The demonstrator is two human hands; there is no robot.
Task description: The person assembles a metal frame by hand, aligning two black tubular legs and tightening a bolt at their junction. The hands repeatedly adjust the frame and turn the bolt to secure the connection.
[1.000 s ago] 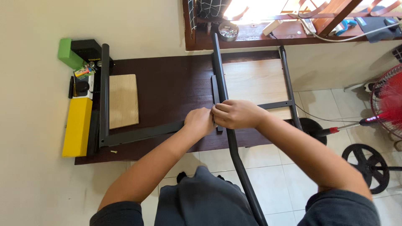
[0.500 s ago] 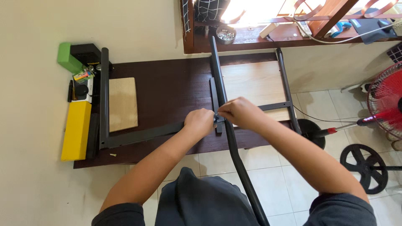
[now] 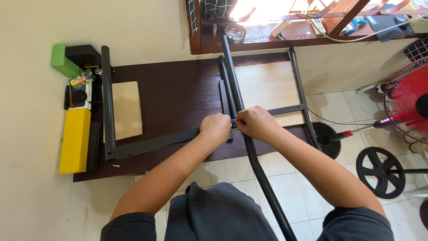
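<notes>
A long black metal tube (image 3: pixel 232 76) runs from the window sill down past my knees. My left hand (image 3: pixel 216 128) is closed at the joint where a flat black crossbar (image 3: pixel 154 143) meets that tube. My right hand (image 3: pixel 254 123) grips the tube right beside it, the knuckles of both hands almost touching. What sits between the fingers is hidden. The crossbar runs left to a second upright black tube (image 3: pixel 106 98). A shorter bar (image 3: pixel 287 109) goes right to a third tube (image 3: pixel 299 85). All this lies on a dark brown board (image 3: pixel 178 93) on the floor.
A pale wooden panel (image 3: pixel 126 109) lies on the board, a larger one (image 3: pixel 267 87) under the frame. Yellow (image 3: pixel 75 140) and green (image 3: pixel 63 60) boxes with small tools sit at the left. A red fan (image 3: pixel 408 100), fan bases (image 3: pixel 385 172) and cables are at the right. A small screw (image 3: pixel 116 166) lies near the board's edge.
My two hands have drawn closer together at the joint, and the view has shifted slightly. The frame has not visibly moved.
</notes>
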